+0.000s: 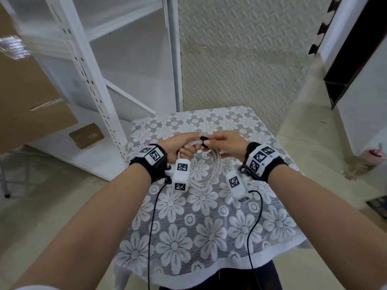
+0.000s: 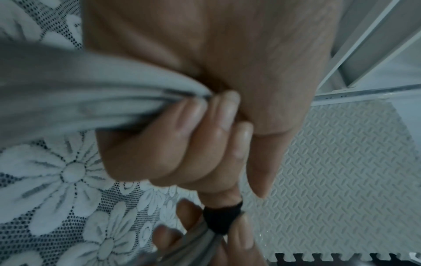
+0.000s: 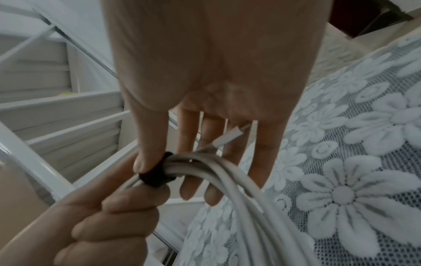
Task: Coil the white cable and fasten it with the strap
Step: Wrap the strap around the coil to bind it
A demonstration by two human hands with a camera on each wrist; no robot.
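While both forearms are reaching out over the table [image 1: 209, 243] with its white flower-lace cloth, the white cable [image 1: 209, 172] is hanging in the air between the hands as a bundle of several loops, drooping toward the cloth near the wrists. The left hand [image 1: 178, 146] is making a fist round the top of the coil, fingers [image 2: 196, 136] curled tight over the gathered strands. The right hand [image 1: 227, 144] is meeting it knuckle to knuckle, thumb [image 3: 148, 153] pressing the black strap [image 3: 157, 177] against the bundle and pinching it there, the other fingers stretching straight behind the loops. The strap is sitting wrapped round the strands, just beside the left fist. Beyond the table are standing a white metal shelf rack [image 1: 88, 65] and cardboard boxes [image 1: 25, 97].
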